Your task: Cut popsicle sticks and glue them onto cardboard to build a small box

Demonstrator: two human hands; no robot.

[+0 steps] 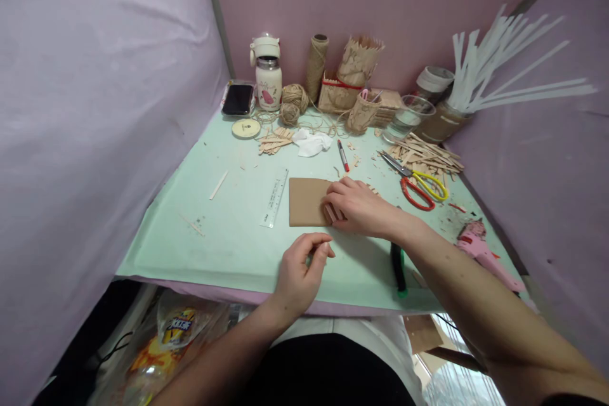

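Note:
A flat brown cardboard piece (308, 202) lies on the pale green tabletop (228, 222). My right hand (354, 204) is over its right end, fingers curled down; what they hold, if anything, is mostly hidden beneath them. Nearer the front edge, my left hand (305, 268) hovers with thumb and fingers curled together, and no object shows clearly between them. Just left of the cardboard rests a clear ruler (275, 198). Behind it lie a red-capped pen (343, 156) and a crumpled white tissue (311, 142).
Scissors (419, 183) and wooden sticks (425, 155) lie at right, with a pink glue gun (490, 258) near the edge. A green-black tool (398, 268) sits by my right forearm. Bottle (269, 85), twine (294, 101), water cup (410, 118) and phone (238, 99) stand or lie behind.

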